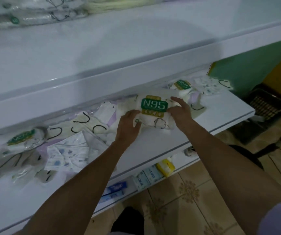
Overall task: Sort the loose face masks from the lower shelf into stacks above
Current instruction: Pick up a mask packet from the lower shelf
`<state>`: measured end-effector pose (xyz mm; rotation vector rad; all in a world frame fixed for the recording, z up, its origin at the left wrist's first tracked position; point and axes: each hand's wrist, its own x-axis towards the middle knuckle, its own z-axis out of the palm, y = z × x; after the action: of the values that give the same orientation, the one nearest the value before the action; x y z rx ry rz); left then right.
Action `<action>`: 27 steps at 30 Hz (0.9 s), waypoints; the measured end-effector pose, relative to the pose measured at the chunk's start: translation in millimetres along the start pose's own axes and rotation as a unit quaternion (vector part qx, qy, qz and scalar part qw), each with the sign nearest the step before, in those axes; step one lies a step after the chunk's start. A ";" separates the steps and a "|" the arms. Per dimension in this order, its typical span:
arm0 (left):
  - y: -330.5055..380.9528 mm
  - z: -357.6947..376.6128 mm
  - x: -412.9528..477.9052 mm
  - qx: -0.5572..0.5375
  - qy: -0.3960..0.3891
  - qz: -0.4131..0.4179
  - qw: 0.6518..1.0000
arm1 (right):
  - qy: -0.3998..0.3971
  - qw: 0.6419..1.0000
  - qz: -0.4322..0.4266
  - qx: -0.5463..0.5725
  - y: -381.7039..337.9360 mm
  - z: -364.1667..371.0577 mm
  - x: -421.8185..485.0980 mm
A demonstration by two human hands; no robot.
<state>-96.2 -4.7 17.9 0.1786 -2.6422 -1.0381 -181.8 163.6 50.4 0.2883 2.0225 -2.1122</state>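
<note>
**On the lower shelf, the bulk of the sorting lies ahead**

We have both hands on one N95 mask pack (154, 106), which lies at the middle of the lower shelf (170, 139) on top of other loose masks. Our left hand (128, 128) grips its near left corner with curled fingers. Our right hand (180, 112) pinches its right edge, the index finger stretched along the top. As far as we can tell, the pack is not yet lifted clear.

On the upper shelf (102, 48) we see a start: a blurred pile of clear-wrapped packs (34, 16) at the far left and a cream stack (119, 4) beside it, with much bare shelf in front of them and to their right.

Below, plenty remains: cream masks with black ear loops (85, 123), printed masks (68, 150) and a second N95 pack (22, 136) lie jumbled to the left. A third N95 pack (183, 84) sits with more printed masks near the far right end. We judge the job well short of halfway.
</note>
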 end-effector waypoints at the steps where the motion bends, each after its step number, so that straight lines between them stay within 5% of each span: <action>1: 9.7 -2.0 -7.5 -0.010 0.008 -0.004 1.000 | -0.023 1.000 0.005 0.010 -8.5 -8.1 -7.7; 4: 47.4 -7.8 -29.8 -0.047 0.041 -0.003 0.998 | -0.053 0.996 -0.014 -0.064 -29.5 -36.8 -37.6; 9: 124.5 -15.0 -62.6 -0.024 0.019 0.049 0.998 | 0.011 0.977 -0.112 -0.181 -69.5 -97.9 -102.6; 21: 280.8 -4.4 -95.6 -0.049 0.045 0.226 0.972 | 0.115 0.935 -0.275 -0.195 -164.7 -218.9 -212.1; 27: 289.3 -26.6 -93.0 -0.126 0.066 0.207 0.968 | 0.092 0.928 -0.310 -0.186 -187.3 -207.8 -228.5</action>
<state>-1.7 210.4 212.5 -0.3347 -2.2629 -1.1492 -14.4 381.7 284.8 -0.2645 2.8623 -1.9781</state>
